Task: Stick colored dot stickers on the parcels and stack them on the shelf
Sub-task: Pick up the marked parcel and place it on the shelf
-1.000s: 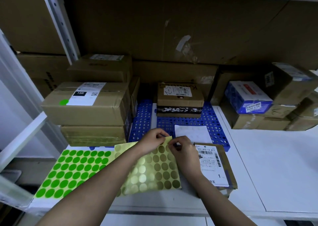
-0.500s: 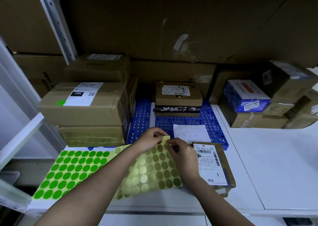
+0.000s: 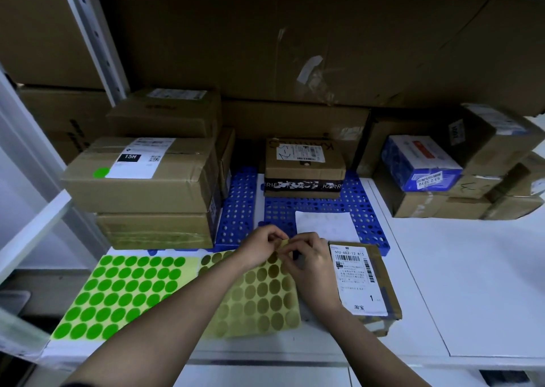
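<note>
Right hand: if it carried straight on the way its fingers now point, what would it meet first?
The right hand points up-left, toward the left hand, across the top corner of the olive sticker sheet that both pinch. It would likely meet the left hand's fingers first; they look nearly touching, though depth is unclear.

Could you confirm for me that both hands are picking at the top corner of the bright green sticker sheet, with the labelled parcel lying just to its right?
Not quite: the head view shows the left hand and right hand pinching the top corner of the olive-yellow sticker sheet, not the bright green sheet, which lies untouched further left. The labelled parcel does lie just right of the olive-yellow sheet.
</note>
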A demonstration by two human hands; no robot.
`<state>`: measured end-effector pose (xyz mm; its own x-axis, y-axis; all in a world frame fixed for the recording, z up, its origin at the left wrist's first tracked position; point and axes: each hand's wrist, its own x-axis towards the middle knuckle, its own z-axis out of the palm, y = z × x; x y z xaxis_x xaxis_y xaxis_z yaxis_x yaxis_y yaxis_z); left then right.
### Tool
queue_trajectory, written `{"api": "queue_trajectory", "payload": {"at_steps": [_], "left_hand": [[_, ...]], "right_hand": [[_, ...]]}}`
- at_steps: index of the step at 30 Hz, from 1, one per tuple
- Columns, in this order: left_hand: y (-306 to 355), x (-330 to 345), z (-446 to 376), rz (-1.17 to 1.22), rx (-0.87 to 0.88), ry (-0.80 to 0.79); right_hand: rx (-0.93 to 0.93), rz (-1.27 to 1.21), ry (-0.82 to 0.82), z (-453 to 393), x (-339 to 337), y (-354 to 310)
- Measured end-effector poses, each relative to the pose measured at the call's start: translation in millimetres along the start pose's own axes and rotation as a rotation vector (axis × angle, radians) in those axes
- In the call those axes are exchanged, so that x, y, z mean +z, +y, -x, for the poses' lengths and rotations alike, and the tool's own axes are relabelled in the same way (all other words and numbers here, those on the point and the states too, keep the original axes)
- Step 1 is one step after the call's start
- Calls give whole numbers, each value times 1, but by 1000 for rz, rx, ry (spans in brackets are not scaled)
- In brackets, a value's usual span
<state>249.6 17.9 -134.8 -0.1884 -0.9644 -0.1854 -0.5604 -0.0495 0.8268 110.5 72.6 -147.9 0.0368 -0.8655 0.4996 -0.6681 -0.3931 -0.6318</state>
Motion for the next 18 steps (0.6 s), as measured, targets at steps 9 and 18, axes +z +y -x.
{"api": "queue_trajectory", "payload": {"at_steps": [9,18], "left_hand": [[-9,35,8,-482,84,38],[-20,45,15,-553,85,103]], "right_hand": [[120,-160,-12,-1,-23,-13],[156,-208,-8,-8,-34,-16]]}}
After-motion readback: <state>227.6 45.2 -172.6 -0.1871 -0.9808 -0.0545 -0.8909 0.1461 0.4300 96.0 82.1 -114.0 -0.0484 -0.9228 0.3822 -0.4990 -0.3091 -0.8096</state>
